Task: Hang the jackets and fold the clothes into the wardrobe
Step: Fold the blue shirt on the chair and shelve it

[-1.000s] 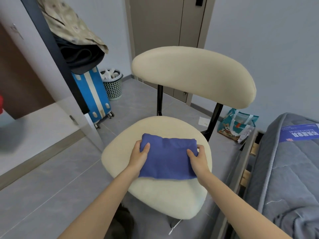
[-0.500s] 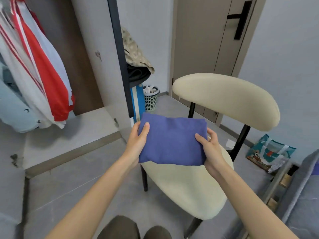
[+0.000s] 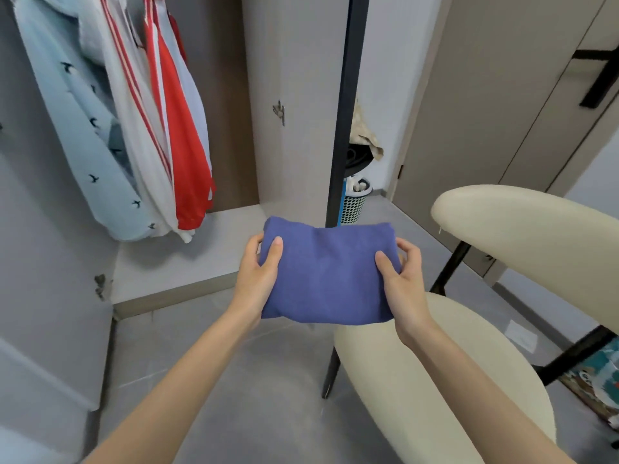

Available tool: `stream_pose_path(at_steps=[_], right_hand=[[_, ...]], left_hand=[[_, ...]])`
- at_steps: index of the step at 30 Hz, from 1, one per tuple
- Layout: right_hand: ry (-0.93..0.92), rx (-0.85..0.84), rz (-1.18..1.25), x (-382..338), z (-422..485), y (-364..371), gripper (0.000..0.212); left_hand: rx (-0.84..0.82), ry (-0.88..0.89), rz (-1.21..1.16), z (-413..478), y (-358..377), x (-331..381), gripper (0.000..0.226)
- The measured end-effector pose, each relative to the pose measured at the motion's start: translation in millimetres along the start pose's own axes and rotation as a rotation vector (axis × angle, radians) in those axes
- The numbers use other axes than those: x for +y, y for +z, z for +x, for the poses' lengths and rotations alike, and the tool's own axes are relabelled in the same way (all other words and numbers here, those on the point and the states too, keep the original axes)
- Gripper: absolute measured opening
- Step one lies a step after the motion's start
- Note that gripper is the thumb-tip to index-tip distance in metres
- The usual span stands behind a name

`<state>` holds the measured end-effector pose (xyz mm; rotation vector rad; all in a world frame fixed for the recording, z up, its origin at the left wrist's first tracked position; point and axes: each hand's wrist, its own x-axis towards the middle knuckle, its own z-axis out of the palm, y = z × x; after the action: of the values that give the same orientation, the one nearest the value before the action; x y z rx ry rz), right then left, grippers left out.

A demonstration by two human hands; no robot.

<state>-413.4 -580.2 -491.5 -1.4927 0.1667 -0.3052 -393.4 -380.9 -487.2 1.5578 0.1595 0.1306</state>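
A folded blue garment (image 3: 326, 272) is held in the air in front of the open wardrobe. My left hand (image 3: 259, 272) grips its left edge, thumb on top and fingers underneath. My right hand (image 3: 403, 279) grips its right edge the same way. Inside the wardrobe hang a light blue jacket (image 3: 80, 128) and a red and white striped jacket (image 3: 167, 128). The wardrobe's pale bottom shelf (image 3: 187, 259) lies just beyond and below the garment.
A cream chair (image 3: 445, 373) stands at the right, its seat under my right forearm. The wardrobe's dark door edge (image 3: 343, 105) rises behind the garment. A mesh bin (image 3: 355, 202) and piled clothes (image 3: 361, 142) sit beyond it. A printed bag (image 3: 596, 380) lies on the floor at far right.
Both hands lifted the folded blue garment off the chair seat and carried it left toward the open wardrobe. The view swung left, bringing the hanging jackets into sight.
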Motion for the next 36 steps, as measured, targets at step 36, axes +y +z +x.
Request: stream_pose_path(at_steps=[36], right_hand=[[-0.331,-0.387,0.093,-560,215,336,0.023]], left_hand=[[0.309,0.411,-0.058,203,-202,600,0.027]])
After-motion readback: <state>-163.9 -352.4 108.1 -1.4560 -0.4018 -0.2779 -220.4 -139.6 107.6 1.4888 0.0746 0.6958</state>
